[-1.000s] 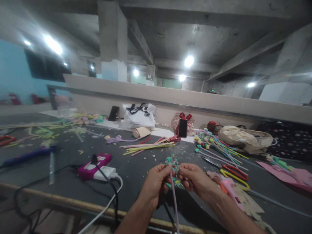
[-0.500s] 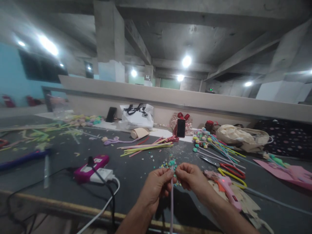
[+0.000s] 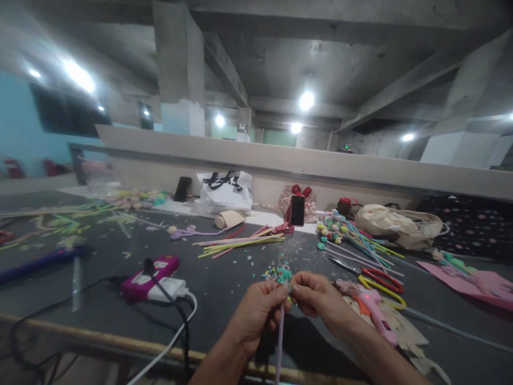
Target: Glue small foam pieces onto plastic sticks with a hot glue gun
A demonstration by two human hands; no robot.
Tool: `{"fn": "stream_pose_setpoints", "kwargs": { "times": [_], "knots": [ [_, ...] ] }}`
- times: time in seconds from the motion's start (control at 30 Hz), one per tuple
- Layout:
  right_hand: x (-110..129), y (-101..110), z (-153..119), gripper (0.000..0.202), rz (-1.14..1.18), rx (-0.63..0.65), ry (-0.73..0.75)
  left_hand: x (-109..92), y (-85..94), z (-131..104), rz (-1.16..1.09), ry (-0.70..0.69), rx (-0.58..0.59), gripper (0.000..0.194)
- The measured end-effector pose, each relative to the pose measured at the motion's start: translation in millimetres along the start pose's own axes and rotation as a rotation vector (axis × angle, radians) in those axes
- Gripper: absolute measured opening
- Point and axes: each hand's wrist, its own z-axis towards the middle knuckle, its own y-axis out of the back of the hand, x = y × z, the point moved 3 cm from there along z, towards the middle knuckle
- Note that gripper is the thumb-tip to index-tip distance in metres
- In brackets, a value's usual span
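The lilac stem [image 3: 280, 342] is pinched below its green head [image 3: 284, 275] by the left hand [image 3: 256, 306], running down-frame; the right hand's [image 3: 316, 295] hold cannot be confirmed.

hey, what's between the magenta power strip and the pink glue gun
Between the magenta power strip and pink glue gun are your left hand, pinching a lilac stem, and your right hand, as the head view shows.
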Motion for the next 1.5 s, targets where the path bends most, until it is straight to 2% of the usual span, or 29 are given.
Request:
{"fn": "stream_pose_setpoints", "kwargs": {
  "times": [0.13, 0.23, 0.4, 0.5, 0.53, 0.6, 0.7, 0.77, 0.8, 0.87, 1.03, 1.17, 1.33, 1.5],
  "knots": [
    [-0.3, 0.0, -1.2, 0.017, 0.038, 0.028, -0.005, 2.6, -2.0, -0.2, 0.003, 0.017, 0.024, 0.032],
    [-3.0, 0.2, -0.5, 0.016, 0.033, 0.019, -0.01, 1.8, -3.8, -1.1, 0.017, 0.006, -0.004, 0.031],
    [-4.7, -3.0, 1.6, 0.016, -0.045, -0.102, 0.017, -1.0, -5.6, -1.7, 0.064, -0.002, -0.118, 0.033],
    [5.6, 4.0, -12.7, 0.017, -0.155, -0.191, 0.055, -2.1, -7.7, -2.3, 0.039, -0.004, -0.125, 0.033],
    [10.1, 11.7, -21.9, 0.017, -0.213, -0.225, 0.066, -2.4, -8.4, -2.7, 0.025, -0.001, -0.119, 0.033],
    [18.4, 37.6, -45.3, 0.019, -0.478, -0.356, 0.083, -2.1, -9.7, -3.5, 0.009, 0.034, -0.093, 0.035],
    [19.5, 91.0, -81.9, 0.027, -0.848, -0.615, -0.005, -0.7, -10.7, -2.7, -0.001, 0.061, -0.076, 0.036],
    [10.3, 120.3, -96.8, 0.029, -1.123, -0.671, -0.168, 1.5, -12.4, 0.2, -0.011, 0.059, -0.077, 0.035],
    [4.0, 130.2, -100.2, 0.03, -1.21, -0.655, -0.231, 2.9, -14.0, 2.1, -0.016, 0.057, -0.075, 0.035],
    [-7.1, 141.8, -101.1, 0.029, -1.258, -0.658, -0.286, 5.2, -18.9, 5.0, -0.021, 0.051, -0.066, 0.034],
    [-14.0, 147.1, -92.6, 0.03, -1.196, -0.684, -0.306, 2.4, -30.4, -0.7, -0.029, -0.056, -0.058, 0.03],
    [-6.9, 150.3, -97.3, 0.029, -1.076, -0.73, -0.262, 2.8, -30.1, -6.0, -0.077, -0.058, -0.021, 0.03],
    [-4.3, 149.5, -100.7, 0.022, -0.819, -0.761, -0.169, 6.9, -28.0, -1.9, -0.096, -0.042, 0.0, 0.028],
    [-7.6, 146.3, -98.9, 0.026, -0.519, -0.695, -0.147, 8.2, -33.2, -3.3, -0.115, -0.025, -0.021, 0.028]
  ]
}}
